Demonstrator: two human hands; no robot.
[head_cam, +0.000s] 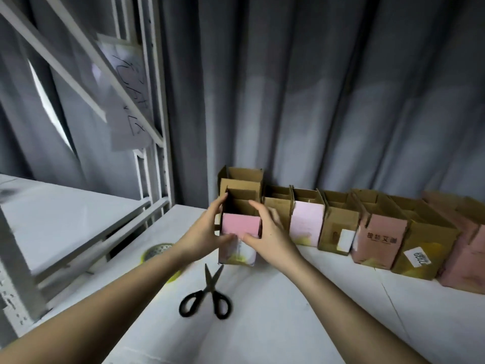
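Steadying the pink box [240,224] on the worktop [288,311], left hand [206,233] and right hand [269,232] are gripping its sides; closing it likely follows.

Small cardboard box [239,228]: brown kraft walls, rose-pink front flap, whitish lower face stained yellow. Scissors [210,287]: black handles, dark blades. Tape roll [157,250]: yellow rim, grey core. Tabletop [288,324]: white. Curtain [328,101]: plain grey. Row behind: pale-pink-fronted box [305,222]; brown box with a white label [338,232]; dusty-pink box [380,243] printed with dark characters; brown box [433,240] whose white label bears black digits. Paper sheet [126,101]: white, black handwriting.
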